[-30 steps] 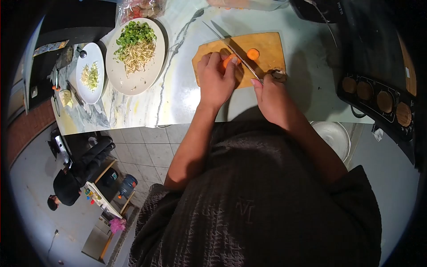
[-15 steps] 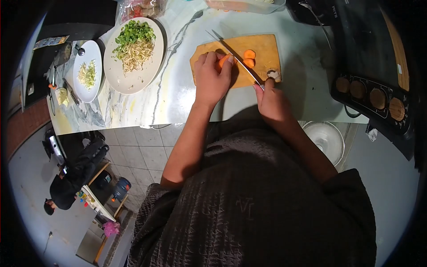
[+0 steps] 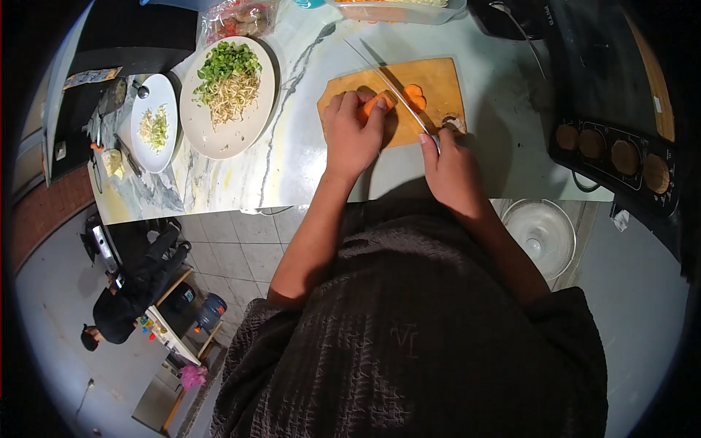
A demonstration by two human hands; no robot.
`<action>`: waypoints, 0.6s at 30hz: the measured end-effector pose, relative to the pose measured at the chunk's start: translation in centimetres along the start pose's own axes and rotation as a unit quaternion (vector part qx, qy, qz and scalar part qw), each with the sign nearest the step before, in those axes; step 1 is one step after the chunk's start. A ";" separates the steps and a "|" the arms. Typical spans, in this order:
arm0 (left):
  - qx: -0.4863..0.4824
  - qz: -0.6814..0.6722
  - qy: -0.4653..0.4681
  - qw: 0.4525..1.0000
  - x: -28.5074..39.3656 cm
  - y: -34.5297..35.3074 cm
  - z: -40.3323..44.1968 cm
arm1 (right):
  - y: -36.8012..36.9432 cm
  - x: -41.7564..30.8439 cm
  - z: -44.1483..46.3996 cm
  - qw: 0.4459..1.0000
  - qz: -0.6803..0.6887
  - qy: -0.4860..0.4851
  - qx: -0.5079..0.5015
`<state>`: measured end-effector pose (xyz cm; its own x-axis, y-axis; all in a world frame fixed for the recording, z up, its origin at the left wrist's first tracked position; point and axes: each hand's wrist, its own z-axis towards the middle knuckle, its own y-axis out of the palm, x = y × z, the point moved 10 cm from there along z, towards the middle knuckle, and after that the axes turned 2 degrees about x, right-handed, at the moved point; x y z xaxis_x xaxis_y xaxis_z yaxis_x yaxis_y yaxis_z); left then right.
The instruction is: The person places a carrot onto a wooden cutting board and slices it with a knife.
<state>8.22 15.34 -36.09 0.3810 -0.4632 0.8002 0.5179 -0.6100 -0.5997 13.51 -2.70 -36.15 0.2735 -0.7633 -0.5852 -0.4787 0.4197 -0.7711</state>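
Note:
My left hand (image 3: 353, 131) is closed around a carrot (image 3: 378, 106), pressing it on the wooden cutting board (image 3: 438, 73). In my right hand (image 3: 448, 160) is the handle of a long kitchen knife (image 3: 398, 95). Its blade slants across the board, up and to the left, close beside the cut end of the carrot, with the tip past the board's far edge. Cut carrot slices (image 3: 415, 97) lie on the board to the right of the blade. The far end of the carrot is hidden under my left fingers.
Left of the board, a large plate (image 3: 193, 135) holds chopped greens and bean sprouts. Beyond it are an oval plate (image 3: 166, 162) of chopped bits and a bagged item (image 3: 237, 20). A clear container (image 3: 401, 12) stands behind; a black stove panel (image 3: 621, 157) is at right.
The whole view has shifted slightly. The knife sits close to the carrot's cut end, and the slices now lie bunched together. Both hands keep their holds.

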 end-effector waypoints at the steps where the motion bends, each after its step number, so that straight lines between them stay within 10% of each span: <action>1: -0.008 -0.004 -0.015 1.000 -0.2 0.1 0.0 | -0.2 -0.3 0.0 1.000 0.014 -0.010 0.007; 18: -0.025 -0.040 -0.069 0.997 -1.6 0.7 0.5 | 0.0 -2.0 0.1 0.999 0.029 0.005 -0.046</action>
<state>8.34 16.02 -37.80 0.4435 -0.3220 0.8364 0.5136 -0.6735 -0.5316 13.03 -1.15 -34.99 0.2349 -0.7435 -0.6261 -0.5681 0.4176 -0.7091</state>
